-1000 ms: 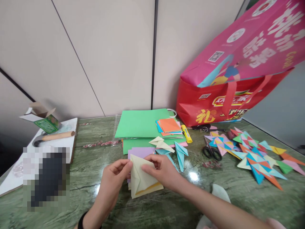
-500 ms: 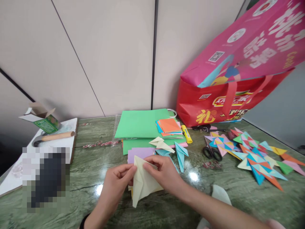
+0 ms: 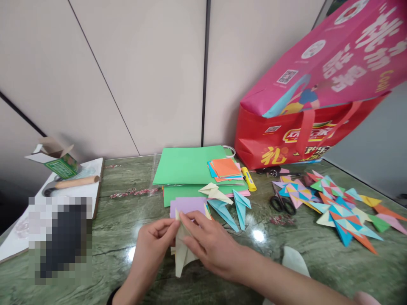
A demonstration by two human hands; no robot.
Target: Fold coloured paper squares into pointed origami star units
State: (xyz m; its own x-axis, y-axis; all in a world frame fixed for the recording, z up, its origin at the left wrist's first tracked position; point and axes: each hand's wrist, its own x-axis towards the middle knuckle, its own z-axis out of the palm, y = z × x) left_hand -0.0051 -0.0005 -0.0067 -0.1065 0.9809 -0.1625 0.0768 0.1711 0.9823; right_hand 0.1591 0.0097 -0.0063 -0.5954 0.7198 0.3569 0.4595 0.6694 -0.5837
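A cream folded paper (image 3: 182, 254) hangs between my two hands, its narrow end pointing down toward me. My left hand (image 3: 156, 239) pinches its upper left edge between thumb and fingers. On the other side my right hand (image 3: 211, 243) grips the top and covers much of the right part. Behind them lies a stack of purple paper (image 3: 187, 204). Just beyond my right hand rest a folded cream piece (image 3: 216, 192) and two folded blue pieces, one (image 3: 241, 207) upright-pointing, the other (image 3: 224, 212) slanting.
Green sheets (image 3: 190, 165) carry small orange squares (image 3: 225, 167), beside a yellow glue stick (image 3: 248, 179). Black-handled scissors (image 3: 282, 204) and colourful paper stars (image 3: 345, 216) lie right. Bags (image 3: 276, 140) stand behind. A white board (image 3: 90, 190) holds a hammer-like tool (image 3: 76, 182) and an open box (image 3: 63, 164).
My right hand has moved left and inward over the cream paper, its fingers closer to my left hand. The paper looks narrower, and the slanting blue piece shows more fully.
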